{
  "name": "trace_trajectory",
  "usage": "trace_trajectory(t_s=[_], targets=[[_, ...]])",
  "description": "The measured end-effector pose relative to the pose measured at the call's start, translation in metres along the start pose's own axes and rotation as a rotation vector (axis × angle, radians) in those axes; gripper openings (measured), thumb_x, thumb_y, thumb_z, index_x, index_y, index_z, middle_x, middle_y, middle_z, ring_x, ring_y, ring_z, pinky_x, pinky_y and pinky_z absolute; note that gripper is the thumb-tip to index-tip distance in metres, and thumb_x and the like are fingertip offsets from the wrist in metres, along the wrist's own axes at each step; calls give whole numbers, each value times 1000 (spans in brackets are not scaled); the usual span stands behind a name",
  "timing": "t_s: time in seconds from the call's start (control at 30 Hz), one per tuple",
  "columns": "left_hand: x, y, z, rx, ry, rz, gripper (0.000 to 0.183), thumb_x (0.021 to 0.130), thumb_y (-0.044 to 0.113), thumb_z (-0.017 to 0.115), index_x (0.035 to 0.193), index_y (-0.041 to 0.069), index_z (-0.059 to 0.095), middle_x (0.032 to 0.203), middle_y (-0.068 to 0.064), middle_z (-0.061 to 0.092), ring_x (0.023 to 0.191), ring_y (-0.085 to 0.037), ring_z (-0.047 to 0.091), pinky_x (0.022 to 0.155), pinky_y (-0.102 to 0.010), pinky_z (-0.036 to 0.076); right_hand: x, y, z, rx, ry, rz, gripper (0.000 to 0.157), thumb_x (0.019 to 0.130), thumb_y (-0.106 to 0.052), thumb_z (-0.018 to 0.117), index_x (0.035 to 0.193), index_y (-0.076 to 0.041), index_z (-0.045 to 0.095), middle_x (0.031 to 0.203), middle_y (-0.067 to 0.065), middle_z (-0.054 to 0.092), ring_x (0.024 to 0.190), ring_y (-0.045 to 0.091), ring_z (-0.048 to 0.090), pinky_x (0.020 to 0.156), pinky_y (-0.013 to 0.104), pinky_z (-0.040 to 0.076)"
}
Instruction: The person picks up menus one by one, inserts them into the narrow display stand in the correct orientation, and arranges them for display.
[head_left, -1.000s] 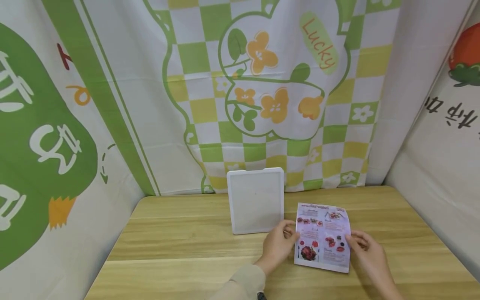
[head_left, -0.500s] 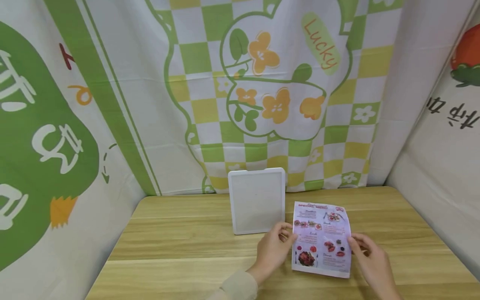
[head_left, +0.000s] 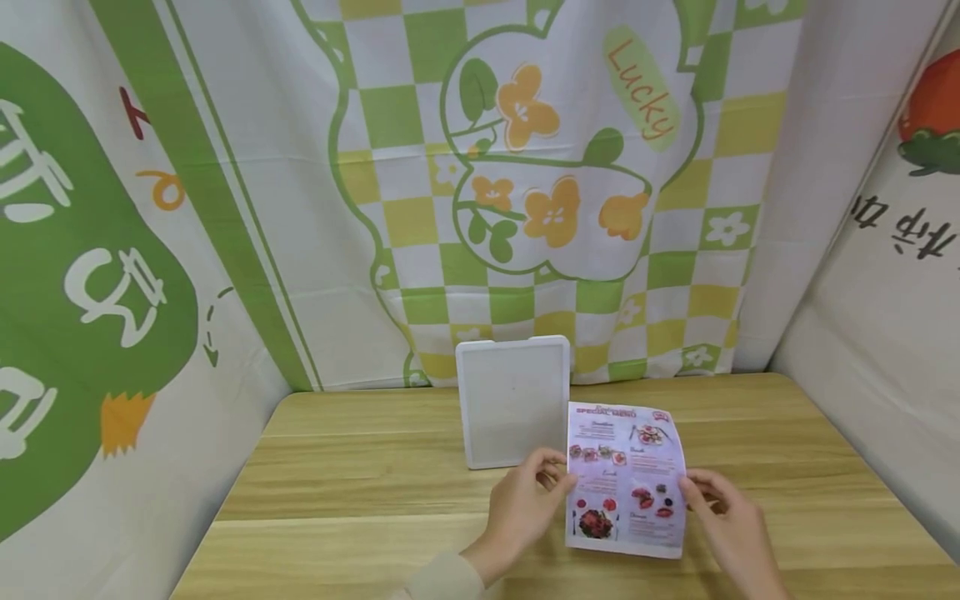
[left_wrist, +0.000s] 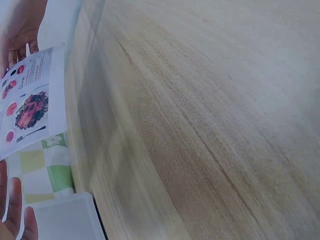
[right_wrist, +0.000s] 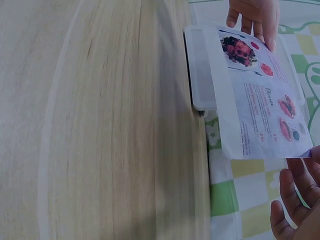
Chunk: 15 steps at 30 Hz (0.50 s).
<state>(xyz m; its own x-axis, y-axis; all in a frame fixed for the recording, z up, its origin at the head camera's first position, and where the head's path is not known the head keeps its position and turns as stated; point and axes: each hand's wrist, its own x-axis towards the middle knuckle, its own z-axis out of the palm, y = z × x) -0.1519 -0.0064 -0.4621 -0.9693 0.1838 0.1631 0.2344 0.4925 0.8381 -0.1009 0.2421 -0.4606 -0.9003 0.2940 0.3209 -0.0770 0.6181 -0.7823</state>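
Note:
A printed menu sheet (head_left: 627,483), headed "SPECIAL MENU" with food pictures, is held up between both hands in the head view. My left hand (head_left: 522,505) pinches its left edge between thumb and fingers. On the opposite edge my right hand (head_left: 726,518) pinches it the same way. The paper bows slightly, and its lower edge shows a blank white margin. Both wrist views show the menu (left_wrist: 31,107) raised over the tabletop, with fingers at each side (right_wrist: 255,100). Just behind its left edge stands a white-framed panel (head_left: 513,404), upright, its lower right corner overlapped by the sheet.
The wood-grain table (head_left: 337,492) reaches back to a hanging cloth (head_left: 555,317) with green and yellow checks and flowers. More printed cloth (head_left: 90,292) hangs at the left, and another (head_left: 892,292) with a tomato print hangs at the right.
Both hands have carried the menu sheet leftward and slightly toward me, so it now overlaps the white-framed panel's right edge. Its top has tilted so the heading reads more clearly. The panel stays put.

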Motion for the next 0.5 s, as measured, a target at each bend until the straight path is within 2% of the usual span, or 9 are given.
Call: trace_trajectory(t_s=[0.33, 0.5], targets=[[-10, -1, -19, 26, 29, 33, 27, 90, 43, 70, 106, 22, 66, 88, 19, 65, 79, -1, 59, 70, -25, 46, -1, -19, 8, 7, -20, -4, 20, 96, -21, 68, 106, -4, 72, 90, 7, 72, 71, 2, 56, 65, 20, 45], [-14, -2, -33, 52, 43, 35, 27, 91, 43, 69, 108, 21, 67, 88, 18, 66, 76, -1, 58, 66, -24, 44, 3, -28, 14, 32, -21, -33, 15, 94, -18, 70, 102, -6, 73, 89, 5, 72, 70, 4, 57, 65, 20, 46]])
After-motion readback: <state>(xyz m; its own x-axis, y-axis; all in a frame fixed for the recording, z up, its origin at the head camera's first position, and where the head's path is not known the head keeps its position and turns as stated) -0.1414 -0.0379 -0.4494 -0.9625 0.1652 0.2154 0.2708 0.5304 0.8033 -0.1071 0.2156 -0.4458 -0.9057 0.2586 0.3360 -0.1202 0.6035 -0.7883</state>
